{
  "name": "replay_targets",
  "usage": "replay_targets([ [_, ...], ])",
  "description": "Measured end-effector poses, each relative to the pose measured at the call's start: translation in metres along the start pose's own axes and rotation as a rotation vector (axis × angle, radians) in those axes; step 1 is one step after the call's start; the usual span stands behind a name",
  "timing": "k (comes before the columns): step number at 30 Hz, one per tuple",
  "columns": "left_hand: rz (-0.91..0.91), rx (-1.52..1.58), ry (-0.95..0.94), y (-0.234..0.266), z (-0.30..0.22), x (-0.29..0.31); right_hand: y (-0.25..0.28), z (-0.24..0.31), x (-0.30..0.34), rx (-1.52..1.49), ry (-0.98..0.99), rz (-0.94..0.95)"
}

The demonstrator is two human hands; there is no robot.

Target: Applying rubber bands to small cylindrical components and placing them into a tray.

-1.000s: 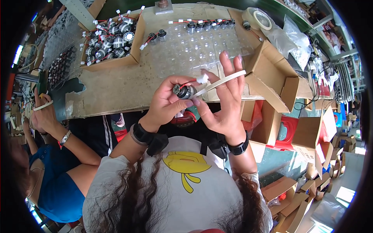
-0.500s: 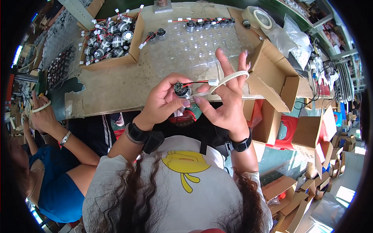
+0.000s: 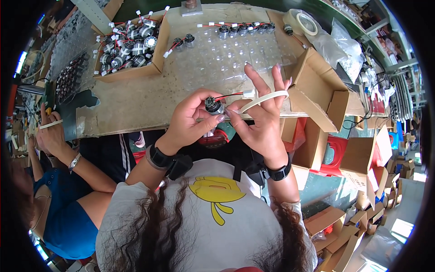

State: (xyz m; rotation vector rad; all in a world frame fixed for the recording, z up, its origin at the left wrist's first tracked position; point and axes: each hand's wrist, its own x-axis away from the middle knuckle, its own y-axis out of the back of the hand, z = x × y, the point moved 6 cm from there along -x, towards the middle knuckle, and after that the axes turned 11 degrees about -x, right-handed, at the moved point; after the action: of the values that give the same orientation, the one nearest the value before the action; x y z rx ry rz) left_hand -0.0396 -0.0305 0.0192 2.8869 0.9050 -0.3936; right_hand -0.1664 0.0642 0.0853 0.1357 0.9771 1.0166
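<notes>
Between the thumb and fingers of my left hand [image 3: 188, 119] is a small round motor [image 3: 214, 106], its black end turned up. Red and black wires run from it to a white connector [image 3: 248, 94], which lies over my right hand. A narrow roll of white tape [image 3: 267, 98] loops round the fingers of my right hand [image 3: 263, 124]. The thumb and index finger of that hand pinch close against the motor's side, apparently on the tape's end; the pinch itself is partly hidden. Its other fingers are raised.
A cardboard box [image 3: 156, 68] full of wired motors stands at the far left of the table [image 3: 131, 102]. Several motors line a clear plastic tray [image 3: 226, 59] behind my hands. To the right are an open carton [image 3: 317, 86] and a wide tape roll [image 3: 307, 22]. A co-worker's hand [image 3: 53, 136] is at left.
My right hand has tilted and shifted slightly left, closing in on the motor. The tape ring has turned with it and sits lower. The left hand keeps its hold on the motor.
</notes>
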Motion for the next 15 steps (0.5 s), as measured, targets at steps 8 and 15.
replay_targets([
  [8, -0.052, 0.160, 0.042, 0.003, 0.009, 0.001, 0.003, 0.004, 0.000, 0.048, -0.014, -0.011],
  [15, -0.025, 0.134, 0.041, 0.004, 0.009, 0.000, 0.006, 0.014, 0.000, 0.195, 0.054, -0.040],
])
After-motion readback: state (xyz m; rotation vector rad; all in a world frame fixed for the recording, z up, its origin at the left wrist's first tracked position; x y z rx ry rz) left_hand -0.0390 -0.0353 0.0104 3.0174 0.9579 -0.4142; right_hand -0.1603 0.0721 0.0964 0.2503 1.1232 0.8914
